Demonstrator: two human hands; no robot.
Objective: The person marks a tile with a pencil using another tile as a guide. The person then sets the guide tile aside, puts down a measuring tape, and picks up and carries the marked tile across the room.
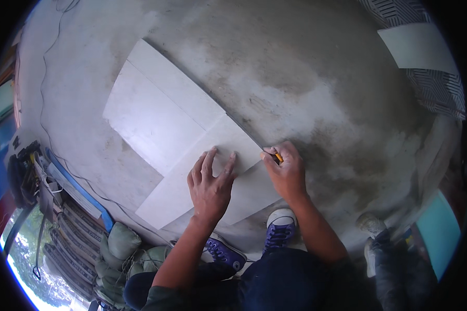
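Note:
My left hand [211, 181] rests with fingers spread on a pale rectangular board [179, 192], which lies slantwise across a larger pale sheet [155, 111]. A straight line runs along the larger sheet near its far long edge. At the crosswise board's right end, my right hand [286, 170] is closed round a small yellow-and-black tool [279, 157]. The fingers hide most of the tool, so its kind cannot be made out. Part of the sheet [254, 194] shows on the near side of the crosswise board, between my two forearms.
My purple sneakers [281, 230] are close to the sheet's near edge. Another person's legs [392, 259] stand at the lower right. Stacked curved dark pieces [75, 238] and green sacks [123, 241] lie at lower left. A cable [44, 78] runs along the left floor. Another pale panel [417, 46] lies at upper right.

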